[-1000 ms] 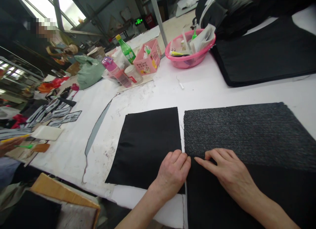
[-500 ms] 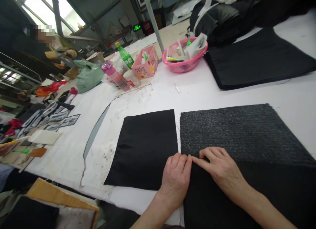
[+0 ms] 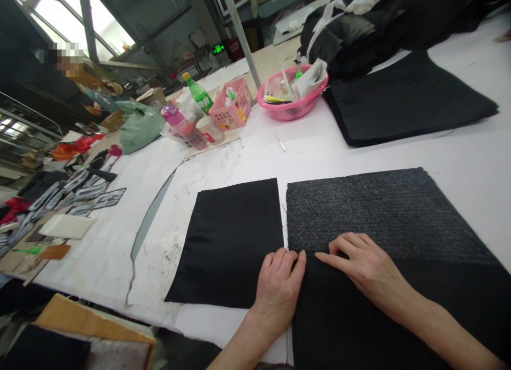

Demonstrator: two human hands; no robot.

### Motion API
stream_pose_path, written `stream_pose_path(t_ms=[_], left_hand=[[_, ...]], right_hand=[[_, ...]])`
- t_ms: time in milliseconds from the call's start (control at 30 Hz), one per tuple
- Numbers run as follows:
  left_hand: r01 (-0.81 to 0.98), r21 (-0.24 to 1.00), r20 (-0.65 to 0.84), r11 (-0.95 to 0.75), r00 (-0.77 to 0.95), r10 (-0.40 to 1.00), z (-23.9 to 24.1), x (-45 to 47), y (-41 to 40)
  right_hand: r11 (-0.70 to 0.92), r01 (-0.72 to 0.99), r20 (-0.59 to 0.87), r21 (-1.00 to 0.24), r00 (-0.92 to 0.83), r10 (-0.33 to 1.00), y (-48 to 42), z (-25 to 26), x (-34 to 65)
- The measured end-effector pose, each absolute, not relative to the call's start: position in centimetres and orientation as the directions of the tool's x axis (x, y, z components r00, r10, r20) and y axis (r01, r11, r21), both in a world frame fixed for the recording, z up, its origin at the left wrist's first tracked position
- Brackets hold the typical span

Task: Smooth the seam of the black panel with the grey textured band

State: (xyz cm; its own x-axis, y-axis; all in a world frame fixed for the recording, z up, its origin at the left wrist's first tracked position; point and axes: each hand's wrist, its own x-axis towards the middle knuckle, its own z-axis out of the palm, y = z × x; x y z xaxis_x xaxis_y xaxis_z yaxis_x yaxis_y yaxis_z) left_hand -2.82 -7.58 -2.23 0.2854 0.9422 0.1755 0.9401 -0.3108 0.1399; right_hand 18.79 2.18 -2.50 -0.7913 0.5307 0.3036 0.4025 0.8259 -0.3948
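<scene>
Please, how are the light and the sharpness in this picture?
Head view: the window glares white, upper left; the black cloth at lower right shows little detail; the grey cloth shows its texture; the left hand and right hand look fairly sharp.

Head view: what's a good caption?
Left hand and right hand touch black cloth where it meets flecked grey fabric.

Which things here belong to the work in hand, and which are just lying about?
In the work:
- Left hand and right hand, at the border of black cloth and grey cloth
- Perhaps the left black piece

Lying about:
- Pink basin
- Green bottle
- Pink box
- Green bag
</scene>
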Motion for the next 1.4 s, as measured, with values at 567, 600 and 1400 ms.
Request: stream_pose_path(t_ms=[567,600,1400], left_hand=[[0.897,0.013,0.112,-0.442,0.438,0.892,-2.2,-1.9,-7.1],[0.896,0.025,0.108,-0.444,0.439,0.892,-2.2,-1.9,-7.1],[0.834,-0.024,0.025,-0.551,0.551,0.834,-1.1,-0.8,-5.9]], right_hand=[[0.843,0.397,0.315,-0.363,-0.799,0.512,2.2,-2.5,19.6],[0.840,0.400,0.305,-0.367,-0.801,0.515,2.3,-2.5,19.9],[0.815,0.432,0.262,-0.386,-0.795,0.546,2.4,-2.3,21.8]])
